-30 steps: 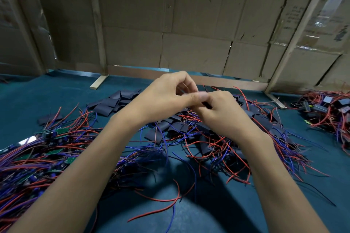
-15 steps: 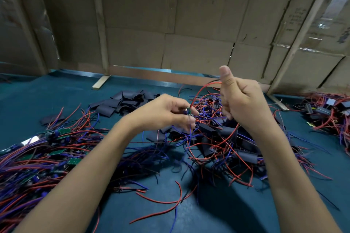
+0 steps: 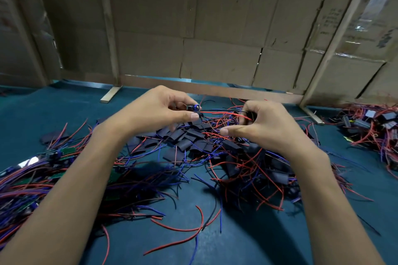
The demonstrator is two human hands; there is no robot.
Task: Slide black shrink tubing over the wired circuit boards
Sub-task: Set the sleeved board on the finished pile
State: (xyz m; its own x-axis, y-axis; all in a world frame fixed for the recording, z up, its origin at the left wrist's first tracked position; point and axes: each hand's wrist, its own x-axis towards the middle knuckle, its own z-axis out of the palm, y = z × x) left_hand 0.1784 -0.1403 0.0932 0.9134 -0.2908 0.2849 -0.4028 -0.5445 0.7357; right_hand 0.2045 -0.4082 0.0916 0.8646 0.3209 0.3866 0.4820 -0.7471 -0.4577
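black tube piece pinched by right hand, at 3 o'clock from board gripped in left hand; best kept wires taut, tube mouth aligned.

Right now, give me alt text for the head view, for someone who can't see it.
Above a teal table, the left hand pinches a small wired circuit board while the right hand grips its red wires. Below lie loose black shrink tubing pieces amid tangled wires, with cardboard walls behind.

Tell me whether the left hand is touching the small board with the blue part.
Touching. The head view shows the left hand pinching the small board between thumb and fingers, above the pile of black tubing pieces.
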